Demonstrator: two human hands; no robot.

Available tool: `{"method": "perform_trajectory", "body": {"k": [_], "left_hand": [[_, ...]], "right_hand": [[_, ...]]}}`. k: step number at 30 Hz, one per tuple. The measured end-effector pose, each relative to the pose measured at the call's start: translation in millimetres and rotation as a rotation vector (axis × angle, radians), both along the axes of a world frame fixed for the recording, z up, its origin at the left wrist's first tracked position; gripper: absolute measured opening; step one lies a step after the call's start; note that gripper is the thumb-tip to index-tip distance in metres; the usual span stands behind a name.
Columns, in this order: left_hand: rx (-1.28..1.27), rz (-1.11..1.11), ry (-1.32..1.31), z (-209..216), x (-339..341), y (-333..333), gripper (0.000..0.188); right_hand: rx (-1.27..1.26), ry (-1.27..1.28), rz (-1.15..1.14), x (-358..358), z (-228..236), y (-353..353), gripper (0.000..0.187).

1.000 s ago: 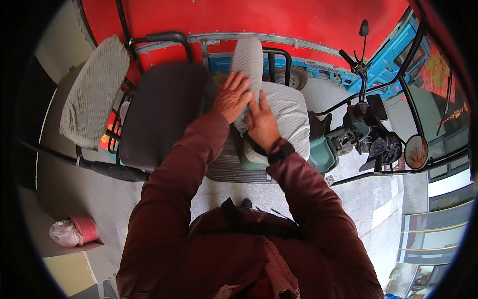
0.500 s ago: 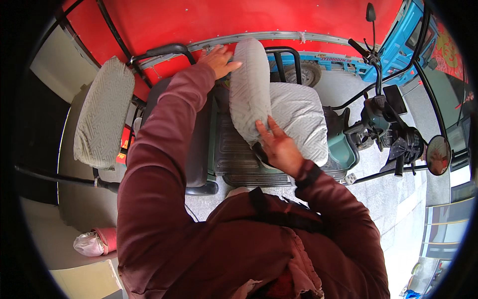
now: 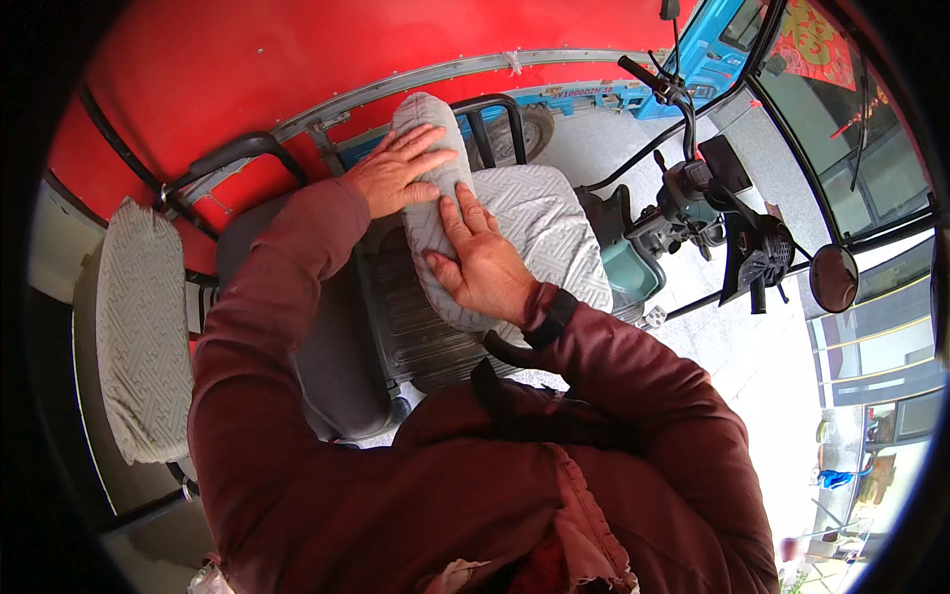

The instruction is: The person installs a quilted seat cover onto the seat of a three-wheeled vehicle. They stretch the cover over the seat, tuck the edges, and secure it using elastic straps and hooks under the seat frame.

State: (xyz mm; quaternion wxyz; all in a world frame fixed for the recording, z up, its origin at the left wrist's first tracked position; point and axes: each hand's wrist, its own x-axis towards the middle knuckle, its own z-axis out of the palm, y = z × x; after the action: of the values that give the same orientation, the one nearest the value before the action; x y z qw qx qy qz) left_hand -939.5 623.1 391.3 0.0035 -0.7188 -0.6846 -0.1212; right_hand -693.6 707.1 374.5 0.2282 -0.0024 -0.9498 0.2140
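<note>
A padded seat backrest in a pale grey patterned cloth cover (image 3: pixel 427 259) stands upright on a three-wheeled vehicle in front of me. My left hand (image 3: pixel 404 170) lies on its upper part, fingers spread across the cloth. Lower down, my right hand (image 3: pixel 480 257) rests on the backrest's side with its fingers stretched out. Neither hand grips anything. To the right of the backrest is the front seat cushion (image 3: pixel 539 223), in a matching cover that shows wrinkles.
Left of the backrest are a dark rear seat (image 3: pixel 332 327) and another covered backrest (image 3: pixel 143 337). Handlebars (image 3: pixel 693 188) and a round mirror (image 3: pixel 833 277) stand at the right. Black armrests (image 3: pixel 495 104) flank the seats. A red vehicle panel (image 3: pixel 327 49) closes off the far side.
My left hand has come onto the upper backrest from beside it. My right hand has slid up and lies flatter on the cloth. The whole view has turned and shifted.
</note>
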Motion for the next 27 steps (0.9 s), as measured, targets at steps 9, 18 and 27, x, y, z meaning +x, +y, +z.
{"method": "perform_trajectory", "body": {"k": [9,18,27], "left_hand": [[0.036,0.142,-0.315,-26,-70,34,0.060],[0.157,0.067,-0.960,19,-5,16,0.056],[0.211,-0.072,-0.398,-21,24,-4,0.063]], "right_hand": [[-0.091,-0.115,0.133,67,12,1,0.062],[-0.025,0.035,0.144,70,60,12,0.025],[0.072,-0.016,0.045,-28,17,0,0.060]]}}
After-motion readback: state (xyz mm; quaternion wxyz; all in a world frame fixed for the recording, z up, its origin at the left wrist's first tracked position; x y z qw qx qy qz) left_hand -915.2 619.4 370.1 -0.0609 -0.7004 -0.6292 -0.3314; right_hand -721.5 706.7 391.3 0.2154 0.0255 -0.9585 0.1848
